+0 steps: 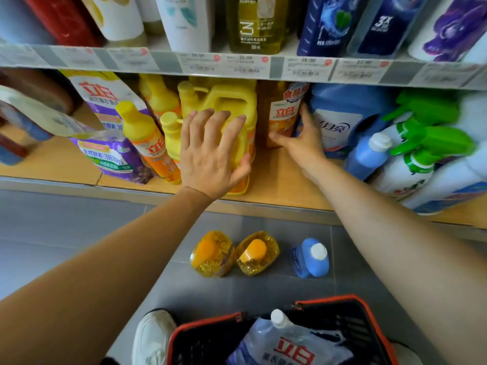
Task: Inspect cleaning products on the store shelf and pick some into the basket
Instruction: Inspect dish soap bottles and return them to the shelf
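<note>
Near the store shelf's (276,180) front edge, our left hand (210,151) lies splayed on a yellow jug (250,133), likely heavy, best lifted by its handle (234,96); our right hand (303,143) clasps an amber bottle (283,111).

The left hand (213,154) spread its fingers flat on the yellow jug (224,101). The right hand (303,139) gripped the bottle (283,111) between thumb and fingers, with the blue jug (342,114) just beyond the fingers.

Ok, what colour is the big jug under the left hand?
Yellow, handle and cap too; the head view shows the jug under the left hand.
</note>
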